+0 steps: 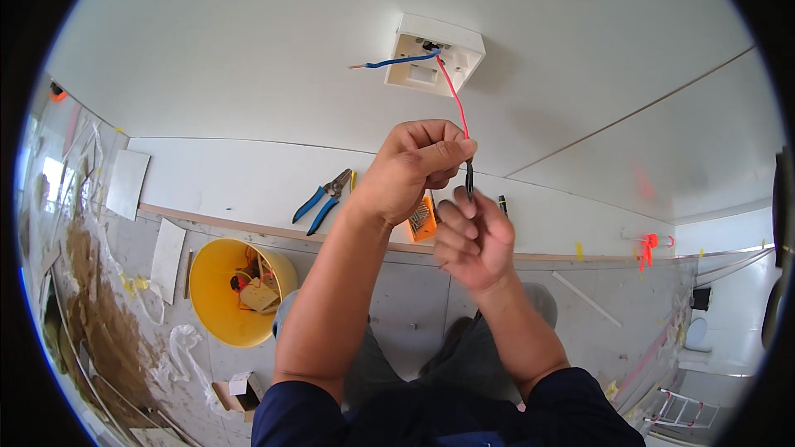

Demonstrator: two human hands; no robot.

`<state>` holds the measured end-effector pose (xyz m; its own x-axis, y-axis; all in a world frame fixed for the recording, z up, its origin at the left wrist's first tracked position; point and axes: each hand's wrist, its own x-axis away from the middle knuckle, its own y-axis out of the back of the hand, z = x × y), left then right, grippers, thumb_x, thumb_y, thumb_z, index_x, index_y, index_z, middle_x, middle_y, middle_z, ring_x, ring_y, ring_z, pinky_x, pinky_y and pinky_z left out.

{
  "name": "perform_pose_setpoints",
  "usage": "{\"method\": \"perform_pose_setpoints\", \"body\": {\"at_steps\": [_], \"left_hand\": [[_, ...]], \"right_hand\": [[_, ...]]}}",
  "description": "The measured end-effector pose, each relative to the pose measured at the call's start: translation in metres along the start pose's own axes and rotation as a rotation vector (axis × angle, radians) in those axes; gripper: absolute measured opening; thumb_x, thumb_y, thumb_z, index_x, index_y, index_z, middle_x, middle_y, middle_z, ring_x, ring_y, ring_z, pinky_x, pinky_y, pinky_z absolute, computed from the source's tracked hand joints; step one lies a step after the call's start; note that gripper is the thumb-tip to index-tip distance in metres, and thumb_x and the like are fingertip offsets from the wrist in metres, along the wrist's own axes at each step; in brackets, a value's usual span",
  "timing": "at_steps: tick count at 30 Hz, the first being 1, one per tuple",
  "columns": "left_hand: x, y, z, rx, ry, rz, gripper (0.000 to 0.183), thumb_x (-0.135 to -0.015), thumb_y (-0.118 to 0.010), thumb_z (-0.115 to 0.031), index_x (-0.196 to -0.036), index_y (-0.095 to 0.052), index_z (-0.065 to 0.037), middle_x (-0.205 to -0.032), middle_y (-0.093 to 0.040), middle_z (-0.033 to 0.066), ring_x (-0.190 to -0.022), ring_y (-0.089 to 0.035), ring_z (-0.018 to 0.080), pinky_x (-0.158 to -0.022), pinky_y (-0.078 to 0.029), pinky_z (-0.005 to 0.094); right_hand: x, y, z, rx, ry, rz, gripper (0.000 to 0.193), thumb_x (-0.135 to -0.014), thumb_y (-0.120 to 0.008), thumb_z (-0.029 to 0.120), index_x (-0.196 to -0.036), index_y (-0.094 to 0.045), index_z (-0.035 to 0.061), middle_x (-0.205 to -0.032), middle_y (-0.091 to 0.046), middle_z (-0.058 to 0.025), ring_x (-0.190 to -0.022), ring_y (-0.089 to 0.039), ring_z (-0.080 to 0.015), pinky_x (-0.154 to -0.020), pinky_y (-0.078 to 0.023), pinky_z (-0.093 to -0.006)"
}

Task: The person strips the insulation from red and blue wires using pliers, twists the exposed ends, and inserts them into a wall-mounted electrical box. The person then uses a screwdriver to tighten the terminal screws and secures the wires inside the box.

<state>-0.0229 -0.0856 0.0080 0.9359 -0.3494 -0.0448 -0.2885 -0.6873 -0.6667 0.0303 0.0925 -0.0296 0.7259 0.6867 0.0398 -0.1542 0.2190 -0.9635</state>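
Note:
A white square wall box [476, 43] is fixed to the pale panel, its open front showing dark fittings inside. Two wires come out of it. The blue wire [399, 60] sticks out to the left with a bare copper tip. The red wire [455, 93] runs down into my left hand [418, 165], which pinches it between thumb and fingers. Below that pinch hangs a short black strip [469, 175], which looks like tape. My right hand [474, 240], slightly blurred, has its fingers curled at the strip's lower end.
On the white ledge lie blue-handled wire strippers [321, 203], an orange box of screws [422, 222] and a black pen-like item [503, 204]. A yellow bucket [203, 294] with scraps stands on the floor at left. An orange-red tool [648, 250] is at the ledge's right.

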Motion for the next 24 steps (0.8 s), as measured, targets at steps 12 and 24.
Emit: {"method": "perform_pose_setpoints", "body": {"at_steps": [12,24], "left_hand": [[0.018,0.016,-0.019,-0.085,-0.001,-0.060,0.023,-0.101,-0.074,-0.017,-0.081,-0.066,-0.008,-0.070,-0.048,-0.0081,-0.063,-0.035,0.0046,-0.056,-0.027,0.0247],[0.008,0.000,-0.038,-0.238,-0.563,-0.297,0.032,-0.104,-0.073,-0.016,-0.132,-0.072,-0.001,-0.100,-0.072,0.0010,-0.070,-0.047,0.0030,-0.060,-0.037,0.0212]], "right_hand": [[-0.081,-0.080,0.057,1.117,0.114,-0.359,0.028,-0.109,-0.063,0.031,-0.101,-0.070,0.0047,-0.079,-0.058,0.0060,-0.060,-0.041,-0.0035,-0.056,-0.033,-0.0223],[-0.088,-0.094,0.055,1.166,0.123,-0.400,0.027,-0.106,-0.069,0.026,-0.097,-0.072,0.0011,-0.067,-0.051,0.0057,-0.055,-0.039,-0.0039,-0.050,-0.029,-0.0232]]}}
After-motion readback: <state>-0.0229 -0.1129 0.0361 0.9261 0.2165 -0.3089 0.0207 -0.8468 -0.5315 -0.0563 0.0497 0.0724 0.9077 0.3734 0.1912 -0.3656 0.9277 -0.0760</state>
